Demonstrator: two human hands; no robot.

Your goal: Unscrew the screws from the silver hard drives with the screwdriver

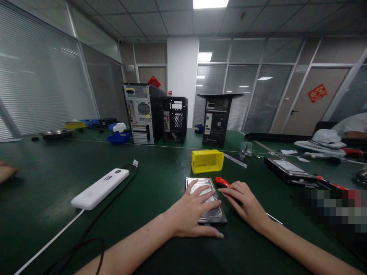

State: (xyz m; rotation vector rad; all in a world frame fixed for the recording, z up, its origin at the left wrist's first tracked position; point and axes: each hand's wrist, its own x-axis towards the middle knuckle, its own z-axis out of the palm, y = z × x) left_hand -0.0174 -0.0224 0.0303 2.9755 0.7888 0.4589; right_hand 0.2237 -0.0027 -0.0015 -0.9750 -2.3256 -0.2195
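Office-type room: gray paneled ceiling (172,21) with a bright panel light (210,4), white pillar (182,68) at center rear, glass partitions (249,95) on its right. Slatted blinds (43,76) covered the left side. Red paper decoration (317,93) hung on the right-hand door (312,118). Work surface was a dark green bench (160,164), smooth, with a dull sheen at left.

Hard drive (217,215): lay flat on the bench, directly before the person. Rectangular, silver metal cover with raised contours; near edge darker. Much of its upper face was hidden under the left hand (187,214), laid palm down, fingers spread across the cover, thumb apart near the close end.

Right hand (243,200) was just beside the drive, over a screwdriver (220,181) with a red handle. Its fingers were bunched close together at the handle; could not tell whether they gripped it. Metal shaft (276,219) showed past the wrist.

Just beyond the drive, a yellow plastic box (208,162) stood with its open side toward the person. White power strip (100,190) lay well to the left. Three computer towers (216,118) stood farther back.
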